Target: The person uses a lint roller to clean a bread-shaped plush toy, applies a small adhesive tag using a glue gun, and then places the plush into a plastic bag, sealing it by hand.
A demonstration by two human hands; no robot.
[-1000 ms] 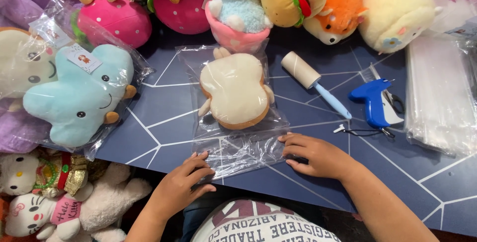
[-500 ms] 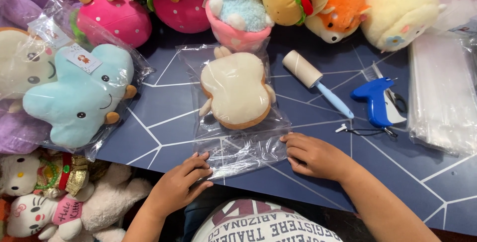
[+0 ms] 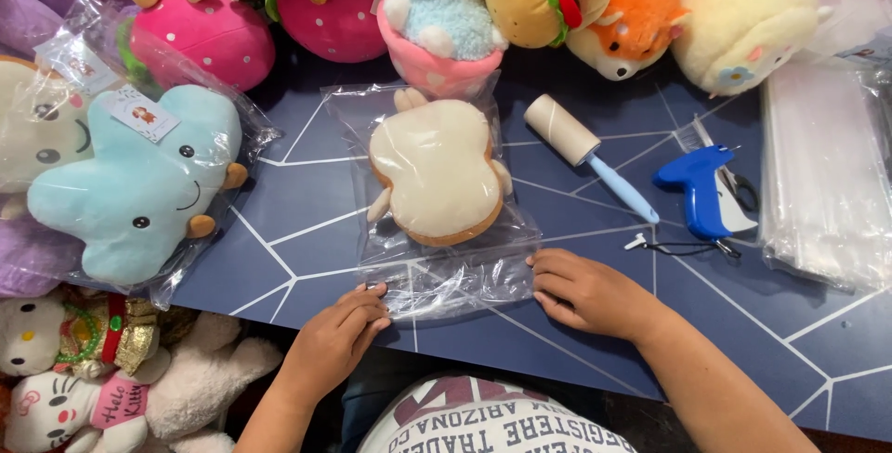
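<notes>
Head cam: left hand (image 3: 336, 337) & right hand (image 3: 583, 291), fingers loosely curled, pin the clear bag's (image 3: 437, 278) open end flat on the surface (image 3: 307, 207). Neither's actually gripping it; that keeps the toast plush (image 3: 435, 170) inside.

We see a clear plastic bag (image 3: 437, 221) at frame centre holding a toast-shaped plush; another clear bag (image 3: 153, 193) at left with a white hang tag (image 3: 141, 114); stacked clear bags (image 3: 822, 183) at right edge.
</notes>
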